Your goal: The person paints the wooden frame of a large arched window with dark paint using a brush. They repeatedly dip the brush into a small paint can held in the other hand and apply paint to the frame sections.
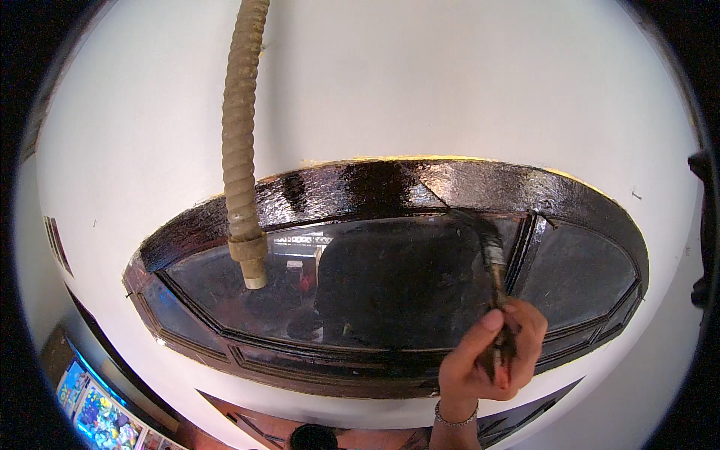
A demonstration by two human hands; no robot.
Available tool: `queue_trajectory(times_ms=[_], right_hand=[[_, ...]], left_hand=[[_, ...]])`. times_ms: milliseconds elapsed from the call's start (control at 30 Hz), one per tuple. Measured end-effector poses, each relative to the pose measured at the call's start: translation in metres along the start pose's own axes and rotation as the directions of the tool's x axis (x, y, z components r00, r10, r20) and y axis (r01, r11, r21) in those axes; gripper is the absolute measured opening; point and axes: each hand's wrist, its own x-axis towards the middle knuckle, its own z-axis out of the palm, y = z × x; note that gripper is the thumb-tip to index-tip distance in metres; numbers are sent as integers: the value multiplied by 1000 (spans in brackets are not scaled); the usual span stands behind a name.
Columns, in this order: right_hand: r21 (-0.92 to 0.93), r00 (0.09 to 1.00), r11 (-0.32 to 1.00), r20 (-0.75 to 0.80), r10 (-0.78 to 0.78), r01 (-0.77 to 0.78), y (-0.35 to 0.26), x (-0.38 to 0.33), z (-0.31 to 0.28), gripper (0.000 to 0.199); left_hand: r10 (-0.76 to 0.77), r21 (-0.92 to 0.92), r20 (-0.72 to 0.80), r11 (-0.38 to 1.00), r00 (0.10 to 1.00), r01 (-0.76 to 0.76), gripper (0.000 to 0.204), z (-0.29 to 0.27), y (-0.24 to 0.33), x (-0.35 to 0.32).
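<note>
My right hand comes up from the lower edge, wearing a bracelet, with its fingers closed around the handle of a paintbrush. The brush points upward, its dark, coated bristles at the lower edge of the top board of a dark brown window frame. That board looks wet and glossy, darker in some patches than in others. Behind the brush is the dark glass pane, which reflects parts of the room. A dark round container shows at the bottom edge; what holds it up is hidden. My left hand is out of view.
A ribbed beige tube hangs in front of the frame's left part. White wall surrounds the frame, with a nail sticking out at the right. A lit screen glows at the lower left.
</note>
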Motion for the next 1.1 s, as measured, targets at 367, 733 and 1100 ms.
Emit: queue_trajectory(times_ms=[367, 733, 1100], right_hand=[[-72, 999, 997, 40, 23, -20, -18, -19, 7, 18], [143, 998, 990, -58, 25, -16, -35, -23, 17, 21], [224, 998, 973, 54, 35, -46, -41, -27, 23, 22]], left_hand=[[-4, 2, 19, 1000, 1000, 4, 111, 1, 4, 2], [0, 0, 37, 1000, 999, 0, 112, 2, 6, 4], [-1, -1, 55, 1000, 998, 1, 113, 2, 7, 5]])
